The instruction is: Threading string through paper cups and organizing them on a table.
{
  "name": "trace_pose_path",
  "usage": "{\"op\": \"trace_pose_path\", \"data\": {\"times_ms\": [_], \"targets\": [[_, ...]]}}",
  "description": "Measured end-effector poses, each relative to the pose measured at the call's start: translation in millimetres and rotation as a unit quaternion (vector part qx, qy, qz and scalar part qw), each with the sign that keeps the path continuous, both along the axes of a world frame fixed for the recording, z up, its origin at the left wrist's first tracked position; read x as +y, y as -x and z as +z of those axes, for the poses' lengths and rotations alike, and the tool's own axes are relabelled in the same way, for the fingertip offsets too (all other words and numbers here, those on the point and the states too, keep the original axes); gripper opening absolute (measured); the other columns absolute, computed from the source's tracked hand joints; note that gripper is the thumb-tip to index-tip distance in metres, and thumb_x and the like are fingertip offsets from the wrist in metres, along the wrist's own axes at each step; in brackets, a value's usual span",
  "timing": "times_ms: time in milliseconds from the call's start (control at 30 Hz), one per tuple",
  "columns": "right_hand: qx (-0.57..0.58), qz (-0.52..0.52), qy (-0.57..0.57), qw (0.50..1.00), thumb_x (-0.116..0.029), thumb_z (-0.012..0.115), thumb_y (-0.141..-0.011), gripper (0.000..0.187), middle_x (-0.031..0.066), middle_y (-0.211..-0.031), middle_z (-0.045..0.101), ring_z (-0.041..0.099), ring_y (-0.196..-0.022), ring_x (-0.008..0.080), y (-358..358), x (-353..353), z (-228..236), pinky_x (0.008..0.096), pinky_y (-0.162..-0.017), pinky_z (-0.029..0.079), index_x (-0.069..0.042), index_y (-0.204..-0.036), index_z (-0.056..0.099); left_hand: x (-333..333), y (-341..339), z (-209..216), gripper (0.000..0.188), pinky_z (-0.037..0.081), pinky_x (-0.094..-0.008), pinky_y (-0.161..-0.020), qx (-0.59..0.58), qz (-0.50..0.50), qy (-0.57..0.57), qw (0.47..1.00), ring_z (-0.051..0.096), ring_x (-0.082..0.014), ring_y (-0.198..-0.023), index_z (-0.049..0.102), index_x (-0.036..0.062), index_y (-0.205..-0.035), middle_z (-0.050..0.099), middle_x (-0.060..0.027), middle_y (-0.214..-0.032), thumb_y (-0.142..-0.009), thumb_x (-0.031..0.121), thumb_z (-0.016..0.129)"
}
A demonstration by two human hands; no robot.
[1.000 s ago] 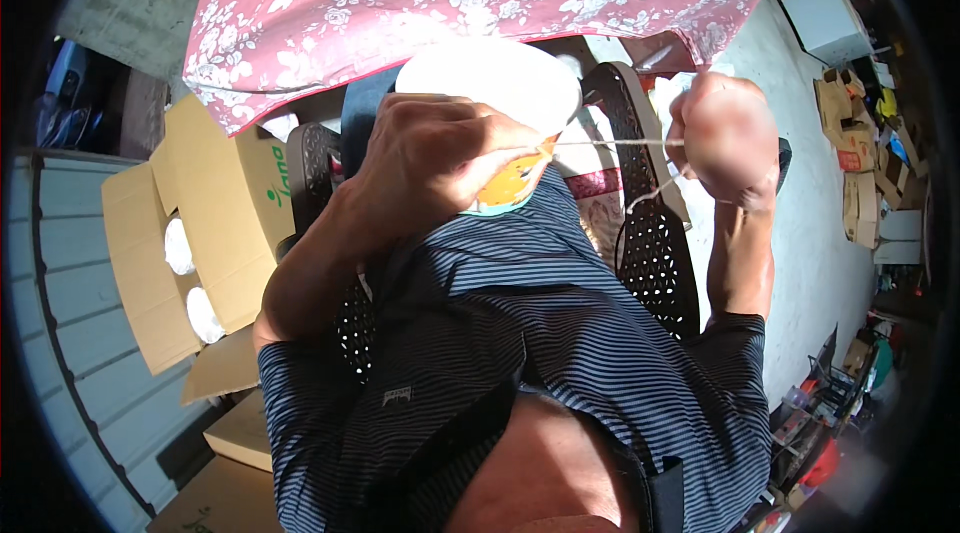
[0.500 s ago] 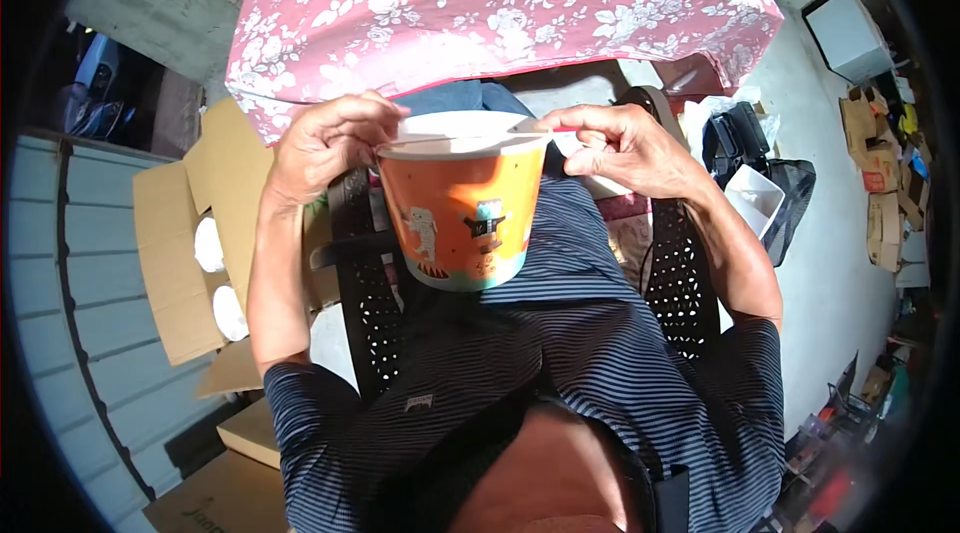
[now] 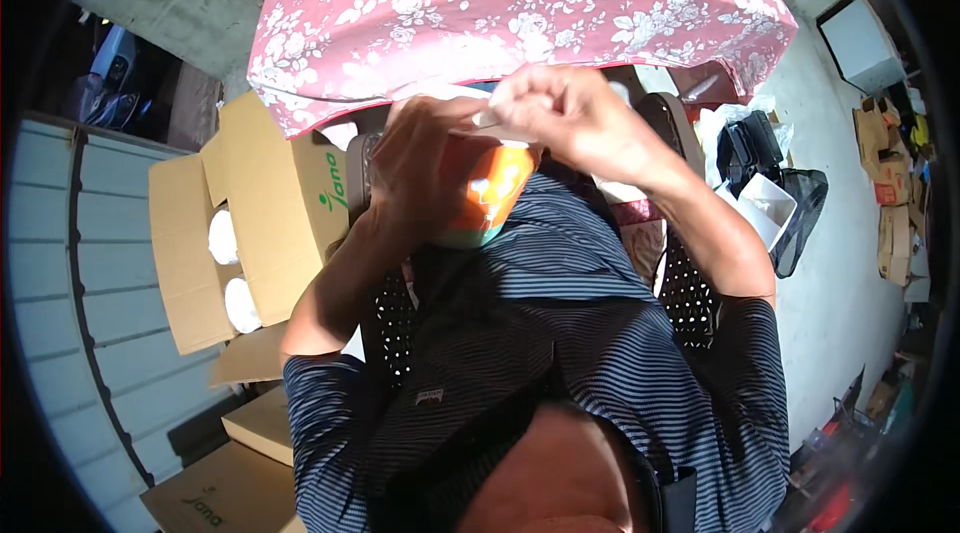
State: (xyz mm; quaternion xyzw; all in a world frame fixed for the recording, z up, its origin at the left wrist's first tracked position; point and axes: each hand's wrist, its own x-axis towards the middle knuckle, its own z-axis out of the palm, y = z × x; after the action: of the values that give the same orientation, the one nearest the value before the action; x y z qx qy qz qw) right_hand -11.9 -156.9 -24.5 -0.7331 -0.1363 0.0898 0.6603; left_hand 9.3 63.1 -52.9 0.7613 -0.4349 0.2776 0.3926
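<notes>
An orange paper tub (image 3: pixel 497 183) with a white rim and a green base stands upright above my lap. My left hand (image 3: pixel 415 158) is closed around its left side near the rim and hides much of its printed wall. Over the rim's right part, my right hand (image 3: pixel 575 118) has its fingers bent into a pinch. A small pale edge shows at those fingertips, close to the left hand's fingers. Whether it is part of the tub or a loose piece I cannot tell. The inside of the tub is mostly hidden behind the hands.
A table with a pink floral cloth (image 3: pixel 450 23) is straight ahead. To the left stands an open cardboard box (image 3: pixel 270 223) with white round items. Farther right, a white container (image 3: pixel 768 205) and black bags (image 3: pixel 745 143) lie on the floor.
My left hand has moved from the rim's left edge to wrap the tub's side. My right hand has shifted left over the rim. The tub is tilted differently and mostly covered.
</notes>
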Motion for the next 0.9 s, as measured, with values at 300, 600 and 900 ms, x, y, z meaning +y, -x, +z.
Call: {"op": "trace_pose_path", "data": {"times_ms": [300,600,900], "targets": [[0.058,-0.062,-0.251,0.964,-0.022,0.061,-0.105,0.029,-0.0031,-0.075,0.052,0.048,-0.057,0.0052,10,-64,37,0.0232,-0.053,0.048,0.000,-0.124,0.064,20,7,-1,0.020,0.054,-0.0424,-0.087,-0.082,-0.006,-0.059,0.995,0.066,-0.0324,-0.104,0.074,0.0093,-0.107,0.068,-0.0099,-0.112,-0.088,0.016,0.075],[0.144,-0.003,-0.282,0.949,-0.019,0.057,-0.108,0.026,0.0005,-0.077,0.054,0.049,-0.053,0.0023,17,-1,46,0.0220,-0.048,0.057,0.004,-0.120,0.061,19,20,20,0.035,0.049,-0.0423,-0.081,0.026,-0.002,-0.087,0.996,0.067,-0.0301,-0.086,0.067,0.0082,-0.116,0.070,-0.0109,-0.093,-0.084,0.017,0.076],[0.218,0.089,-0.353,0.906,-0.015,0.054,-0.109,0.025,0.0046,-0.081,0.058,0.052,-0.060,0.0078,9,20,42,0.0279,-0.057,0.061,0.005,-0.122,0.062,10,15,14,0.015,0.046,-0.0382,-0.068,0.037,0.012,-0.079,0.996,0.065,-0.0222,-0.070,0.073,0.0123,-0.085,0.066,-0.0018,-0.080,-0.077,0.018,0.085]]}}
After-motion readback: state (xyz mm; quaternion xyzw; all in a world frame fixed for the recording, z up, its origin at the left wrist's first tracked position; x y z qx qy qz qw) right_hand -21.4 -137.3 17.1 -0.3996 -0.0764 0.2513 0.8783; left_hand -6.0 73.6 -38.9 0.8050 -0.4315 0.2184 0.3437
